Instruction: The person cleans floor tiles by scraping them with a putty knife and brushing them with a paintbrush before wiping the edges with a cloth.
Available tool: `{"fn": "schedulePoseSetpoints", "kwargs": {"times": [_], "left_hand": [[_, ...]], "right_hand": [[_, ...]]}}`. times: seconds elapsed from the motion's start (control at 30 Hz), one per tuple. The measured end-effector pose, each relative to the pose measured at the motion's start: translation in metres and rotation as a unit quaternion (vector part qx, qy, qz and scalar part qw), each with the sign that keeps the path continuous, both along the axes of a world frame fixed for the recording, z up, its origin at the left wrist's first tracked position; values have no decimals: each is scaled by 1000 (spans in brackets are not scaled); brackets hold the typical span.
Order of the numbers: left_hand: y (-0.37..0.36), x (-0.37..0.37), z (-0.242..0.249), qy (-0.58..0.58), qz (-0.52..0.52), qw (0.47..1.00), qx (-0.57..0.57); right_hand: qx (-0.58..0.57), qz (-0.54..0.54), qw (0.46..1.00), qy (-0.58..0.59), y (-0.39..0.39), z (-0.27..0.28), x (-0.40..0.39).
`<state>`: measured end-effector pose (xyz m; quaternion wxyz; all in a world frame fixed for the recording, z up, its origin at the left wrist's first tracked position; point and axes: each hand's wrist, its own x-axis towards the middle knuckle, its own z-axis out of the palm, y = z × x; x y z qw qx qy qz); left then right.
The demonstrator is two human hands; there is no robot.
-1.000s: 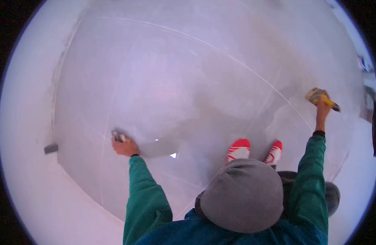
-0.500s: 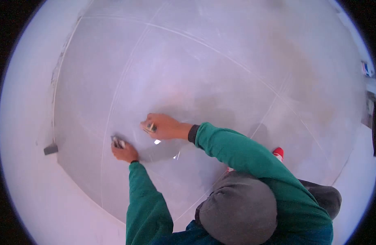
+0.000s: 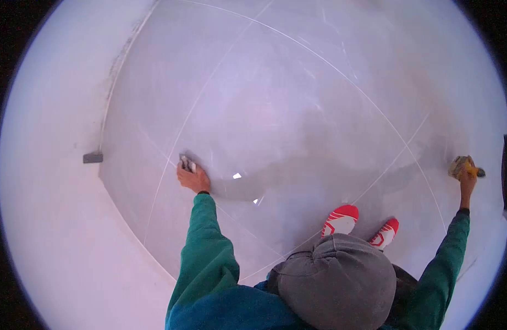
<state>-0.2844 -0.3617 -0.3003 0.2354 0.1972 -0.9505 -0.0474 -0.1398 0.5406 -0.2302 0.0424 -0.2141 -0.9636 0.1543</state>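
On the left, my left hand (image 3: 194,179) is closed round a small grey-and-white object (image 3: 186,163), close over the grey tiled floor (image 3: 275,121) beside a pale joint line. Far out at the right, my right hand (image 3: 468,175) grips a yellow-handled tool (image 3: 471,168). A brownish, bushy-looking part of that tool shows left of the fingers, and a dark end sticks out on the right. Its exact kind is blurred. Both arms are in green sleeves and spread wide apart.
A small dark grey block (image 3: 93,158) lies at the left, by the white wall base (image 3: 55,187). Red-and-white shoes (image 3: 340,220) stand on the floor in front of a grey cap (image 3: 336,280). Bright white patches (image 3: 237,176) show on the tiles.
My right hand has swung from beside the left hand out to the far right, with the tool in it. The view has shifted; the left hand still holds its object.
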Motion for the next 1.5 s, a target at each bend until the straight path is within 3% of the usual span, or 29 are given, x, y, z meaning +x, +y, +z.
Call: {"fn": "schedulePoseSetpoints", "kwargs": {"times": [0.03,0.13,0.23,0.3,0.37,0.43,0.5,0.57,0.6,0.63,0.67,0.7,0.73,0.77,0.8,0.9,0.93,0.97,1.0,1.07,1.1,1.13,1.17,1.23,1.27,1.3,1.33,1.43,1.5], "left_hand": [[1,-1,3,-5,3,1000,1],[7,-2,7,-19,7,1000,17],[-3,-12,21,-28,-55,998,27],[14,-20,48,44,-93,947,304],[23,-26,69,2,-96,948,303],[24,-38,72,-95,-99,942,306],[38,-53,62,-96,-127,948,277],[61,-70,35,-107,-184,958,192],[106,-73,37,-122,-173,965,155],[143,-71,14,-159,-246,954,67],[206,-65,13,-246,-266,927,99],[270,-54,10,-263,-346,899,47],[331,-41,19,-327,-378,850,165],[380,-20,28,-335,-389,798,316],[415,1,20,-253,-470,793,293],[434,2,31,-305,-518,747,283],[422,-11,27,-330,-511,751,257],[398,-36,20,-357,-503,752,231],[364,-64,20,-233,-586,753,191],[293,-136,2,-159,-538,820,-119],[259,-177,7,-269,-454,847,-67],[240,-199,9,-286,-375,877,88],[234,-210,13,-237,-374,883,154],[282,-189,4,-228,-414,860,195],[301,-180,1,-208,-424,852,224],[336,-157,-18,-267,-400,856,189],[382,-122,10,-287,-450,830,162],[459,-72,46,-319,-548,729,260],[470,-73,48,-302,-559,717,287]], "right_hand": [[-220,-142,962,80,-13,4,2],[-298,-137,923,202,-47,-15,-8],[-307,-40,934,176,-86,-5,-25],[-308,-53,943,113,-106,7,-28],[-325,-63,943,45,-113,14,-27],[-291,-35,955,54,-130,33,-38],[-339,21,937,83,-141,39,-43],[-358,-8,928,104,-140,34,-39],[-336,-4,936,100,-147,38,-43],[-316,5,944,93,-151,39,-47],[-249,27,961,115,-146,21,-44],[-326,-13,937,123,-162,19,-48],[-307,-17,943,126,-178,16,-52],[-262,88,954,113,-208,44,-68],[-178,143,970,85,-211,45,-69],[-111,235,962,80,-233,90,-79],[-224,149,960,78,-224,85,-72],[-236,114,957,127,-222,90,-68],[-313,34,935,163,-215,86,-61],[-433,-64,866,240,-192,77,-53],[-478,-84,829,279,-178,76,-48],[-513,-111,804,279,-171,71,-43],[-544,-135,779,281,-165,68,-41],[-619,-182,681,346,-160,52,-31],[-608,-190,685,354,-165,56,-29],[-633,-245,640,361,-173,58,-32],[-658,-298,589,362,-176,61,-39],[-657,-325,573,366,-170,68,-37],[-643,-314,578,392,-172,92,-44]]}}
